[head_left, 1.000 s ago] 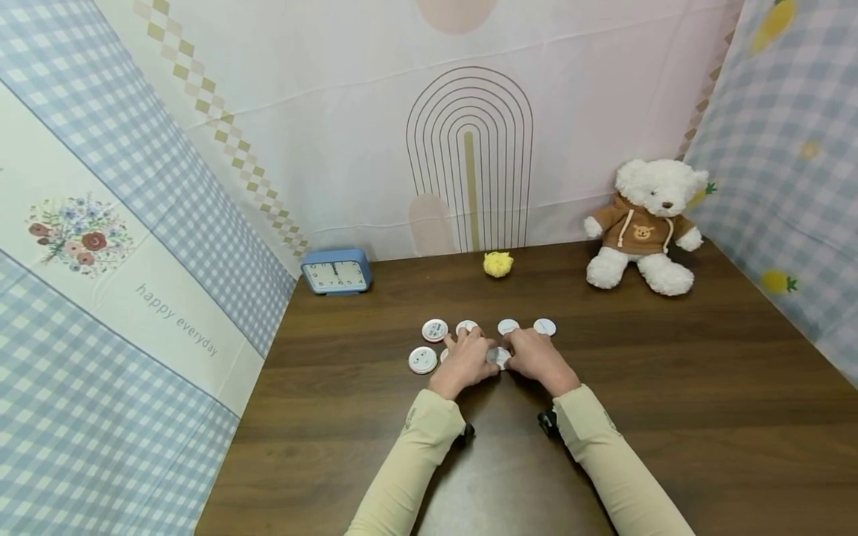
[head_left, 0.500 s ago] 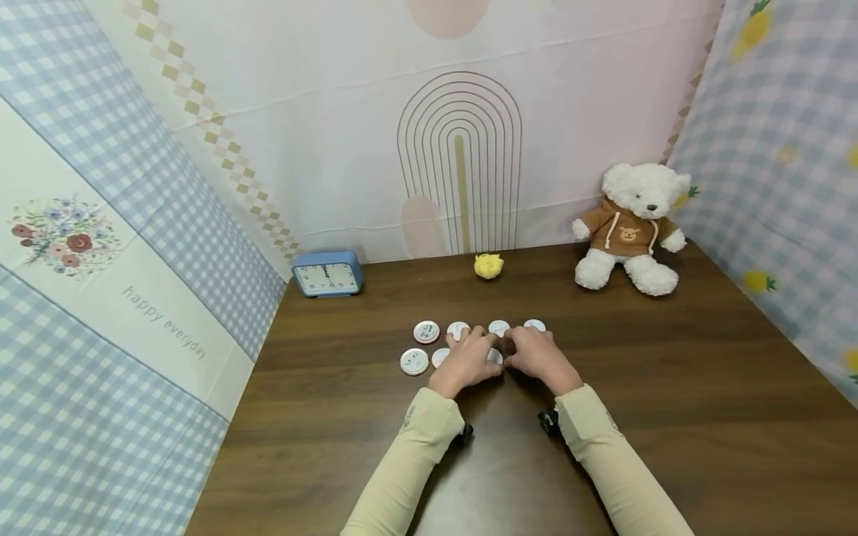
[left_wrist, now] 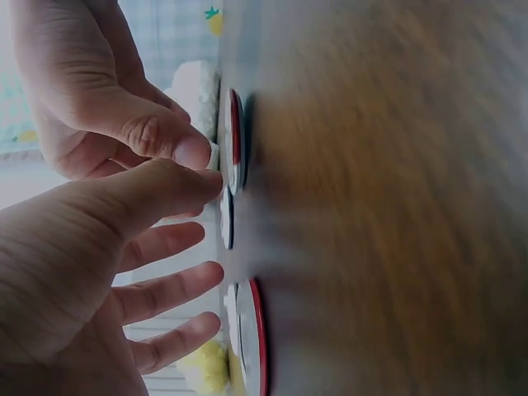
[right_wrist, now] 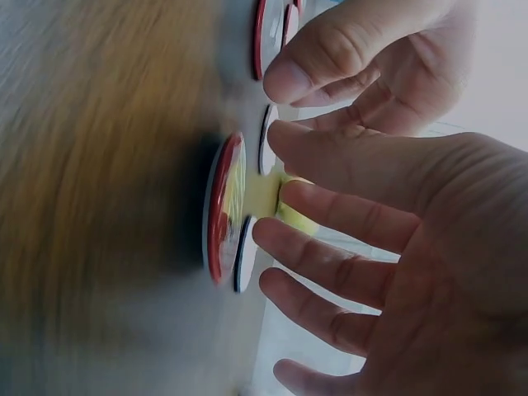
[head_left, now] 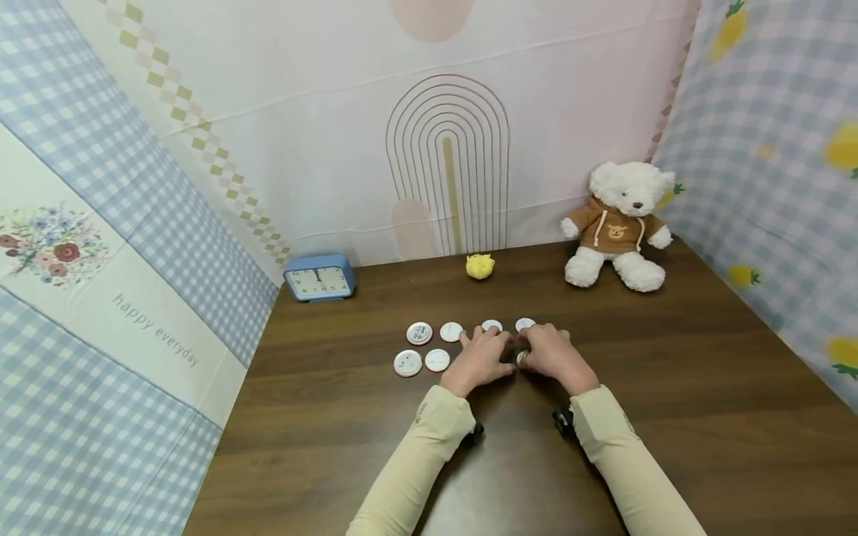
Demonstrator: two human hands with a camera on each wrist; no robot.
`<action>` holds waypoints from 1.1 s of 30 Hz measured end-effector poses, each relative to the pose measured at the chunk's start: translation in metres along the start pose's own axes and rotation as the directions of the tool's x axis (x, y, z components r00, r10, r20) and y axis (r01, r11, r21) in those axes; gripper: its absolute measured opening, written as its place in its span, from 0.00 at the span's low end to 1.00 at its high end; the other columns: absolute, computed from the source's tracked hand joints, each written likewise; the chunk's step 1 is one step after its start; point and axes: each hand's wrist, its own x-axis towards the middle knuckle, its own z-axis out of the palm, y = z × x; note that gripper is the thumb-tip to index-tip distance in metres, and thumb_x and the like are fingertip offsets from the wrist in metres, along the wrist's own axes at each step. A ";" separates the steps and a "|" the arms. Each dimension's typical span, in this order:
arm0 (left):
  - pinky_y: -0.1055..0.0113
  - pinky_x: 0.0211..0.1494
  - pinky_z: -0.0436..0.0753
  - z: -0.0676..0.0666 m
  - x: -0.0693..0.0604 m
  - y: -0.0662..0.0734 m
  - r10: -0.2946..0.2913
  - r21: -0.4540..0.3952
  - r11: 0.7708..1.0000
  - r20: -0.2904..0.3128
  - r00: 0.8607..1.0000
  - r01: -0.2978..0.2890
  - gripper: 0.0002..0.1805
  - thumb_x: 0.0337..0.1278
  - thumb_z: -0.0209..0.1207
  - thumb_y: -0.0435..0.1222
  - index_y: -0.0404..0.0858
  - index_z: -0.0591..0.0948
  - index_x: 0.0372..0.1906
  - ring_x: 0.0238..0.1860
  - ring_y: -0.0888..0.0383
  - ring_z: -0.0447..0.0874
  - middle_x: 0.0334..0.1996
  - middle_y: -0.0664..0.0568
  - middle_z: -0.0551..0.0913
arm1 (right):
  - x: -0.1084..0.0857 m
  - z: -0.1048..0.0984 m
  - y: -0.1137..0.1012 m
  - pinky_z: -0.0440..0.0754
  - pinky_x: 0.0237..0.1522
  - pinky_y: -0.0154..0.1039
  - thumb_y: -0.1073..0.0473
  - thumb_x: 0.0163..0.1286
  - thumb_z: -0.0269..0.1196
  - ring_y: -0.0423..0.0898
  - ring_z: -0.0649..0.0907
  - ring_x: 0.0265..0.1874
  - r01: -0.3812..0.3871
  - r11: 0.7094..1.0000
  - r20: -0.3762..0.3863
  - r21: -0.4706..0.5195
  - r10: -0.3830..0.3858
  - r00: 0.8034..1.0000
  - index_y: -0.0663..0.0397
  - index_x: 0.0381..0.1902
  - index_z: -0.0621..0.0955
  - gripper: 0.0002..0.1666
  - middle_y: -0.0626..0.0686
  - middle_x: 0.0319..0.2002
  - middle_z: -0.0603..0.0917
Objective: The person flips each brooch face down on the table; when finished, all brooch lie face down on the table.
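In the head view my left hand (head_left: 479, 362) hovers low over the right part of a double row of round, badge-like discs. Its fingers are spread, and the left wrist view shows nothing held between them. My right hand (head_left: 553, 357) is just beside it, thumbs close together. A disc (head_left: 520, 359) shows partly at the right fingertips. The right wrist view shows a red-rimmed disc (right_wrist: 223, 206) on the table near my loosely extended fingers, with no grip on it. Other discs lie to the left, including a thick one with a drawn face (head_left: 407, 363). Some discs are partly hidden by my hands.
On the brown table (head_left: 322, 432), a blue clock (head_left: 319, 278) stands at the back left. A yellow fuzzy ball (head_left: 480, 266) lies at the back middle. A white teddy bear (head_left: 617, 227) in a brown hoodie sits at the back right. Patterned cloths hang behind.
Both hands have shifted right along the discs, uncovering discs on the left that my left hand partly covered. The disc between my hands is no longer under the left fingertips. The head view has turned slightly.
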 end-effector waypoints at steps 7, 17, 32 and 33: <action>0.36 0.62 0.64 0.005 0.003 0.004 0.024 0.020 1.000 -0.003 1.000 -0.024 0.27 0.62 0.68 0.48 0.46 0.79 0.64 0.61 0.44 0.72 0.60 0.50 0.78 | -0.007 -0.002 0.003 0.68 0.36 0.55 0.65 0.56 0.73 0.50 0.77 0.27 -0.003 1.000 0.005 0.003 0.003 1.000 0.55 0.29 0.83 0.07 0.49 0.25 0.79; 0.38 0.58 0.64 0.005 0.003 0.008 0.058 0.039 0.998 -0.017 0.998 -0.057 0.21 0.59 0.71 0.44 0.49 0.84 0.57 0.55 0.48 0.74 0.55 0.54 0.81 | -0.011 -0.001 0.006 0.68 0.39 0.55 0.67 0.53 0.75 0.50 0.78 0.30 -0.039 0.999 0.061 -0.008 0.039 0.997 0.56 0.34 0.84 0.11 0.49 0.29 0.82; 0.36 0.60 0.63 0.008 0.005 0.012 0.115 0.068 0.991 -0.025 0.993 -0.113 0.16 0.56 0.72 0.40 0.50 0.88 0.51 0.50 0.50 0.75 0.47 0.57 0.84 | -0.017 -0.002 0.012 0.70 0.37 0.54 0.71 0.49 0.73 0.50 0.76 0.28 -0.040 0.999 0.044 -0.026 0.042 0.998 0.58 0.32 0.84 0.12 0.49 0.25 0.79; 0.36 0.60 0.63 0.008 0.005 0.013 0.116 0.071 0.991 -0.027 0.993 -0.114 0.16 0.57 0.72 0.40 0.50 0.88 0.51 0.50 0.50 0.75 0.47 0.57 0.84 | -0.017 -0.003 0.012 0.70 0.38 0.54 0.70 0.50 0.73 0.50 0.77 0.28 -0.042 0.999 0.044 -0.027 0.044 0.998 0.58 0.32 0.84 0.12 0.49 0.25 0.79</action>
